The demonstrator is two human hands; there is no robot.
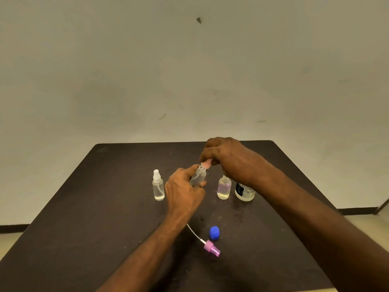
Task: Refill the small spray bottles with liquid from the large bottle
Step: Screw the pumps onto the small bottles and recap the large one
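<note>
- Pink spray head (pixel 212 250), nearest the viewer: lies on its side on the dark table (pixel 84 218), its white dip tube (pixel 194 232) trailing toward the left forearm.
- Blue cap (pixel 214 232): stands just behind the spray head, off its bottle.
- Left hand (pixel 183 191): fingers curled round a small clear bottle (pixel 198 177), held tilted above the table, neck open.
- Right hand (pixel 226 160): pinches a pinkish top (pixel 205 164) at that bottle's mouth; fitting or removing cannot be told.
- White-topped spray bottle (pixel 158 187): upright at left, partly filled and capped, probably finished.
- Open small bottle (pixel 224 187): upright, holds some liquid, presumably awaits the pink spray head.
- Large bottle (pixel 244 191): just beside it, mostly hidden behind the right wrist.
- Judged progress: past halfway; capping remains.
</note>
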